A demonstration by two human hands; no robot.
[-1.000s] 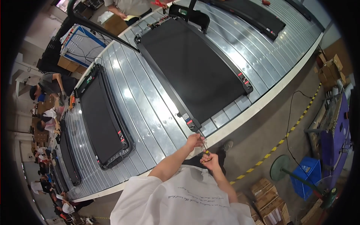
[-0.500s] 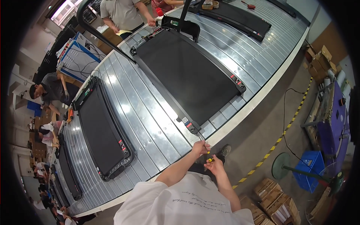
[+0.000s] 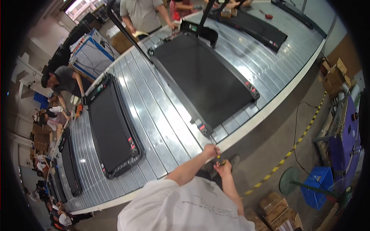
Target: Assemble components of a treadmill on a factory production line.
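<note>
- Head view: your left hand (image 3: 210, 151) and right hand (image 3: 224, 168) meet just below the near corner of the big black treadmill (image 3: 204, 82), off the edge of the ribbed metal conveyor (image 3: 154, 127); between them sits a small yellow-handled tool (image 3: 219, 159), too small to identify further.
- Left fingers look curled around the tool's upper end; right fingers seem closed on its lower end; how tightly each pinches, you cannot tell at this size.
- Judged from this, you are readying the tool beside the treadmill's near corner; keep both wrists close to your body, hold the tool steady, and face the corner squarely before reaching in.
- Left of the treadmill lies a second, smaller treadmill (image 3: 113, 129); beyond its far end a person in grey (image 3: 140, 13) stands working; keep clear of them.
</note>
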